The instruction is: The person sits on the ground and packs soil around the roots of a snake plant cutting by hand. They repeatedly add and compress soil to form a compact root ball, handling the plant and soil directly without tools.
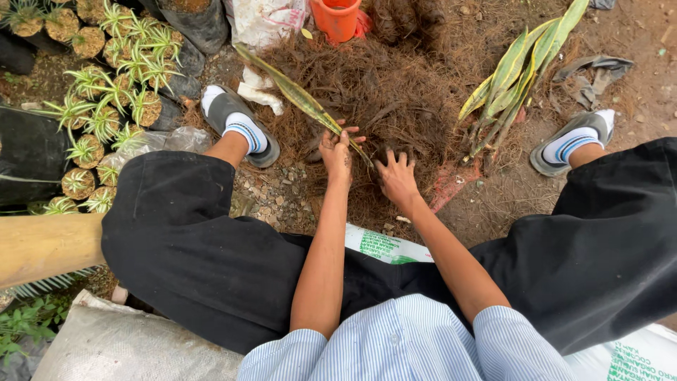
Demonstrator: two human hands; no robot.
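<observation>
Long yellow-edged green leaf cutting (293, 90) sits pinched in my left hand (336, 152) over the brown fibre heap (395, 92); my right hand (397, 180) presses spread, empty. Loose fibre could let it topple, I reckon.

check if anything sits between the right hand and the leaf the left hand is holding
Nothing visible does. The left hand grips the striped leaf near its base, and the right hand lies beside it on the brown fibre pile.

Left hand (337, 152) fingers curled closed; right hand (397, 176) fingers spread, palm down.
</observation>
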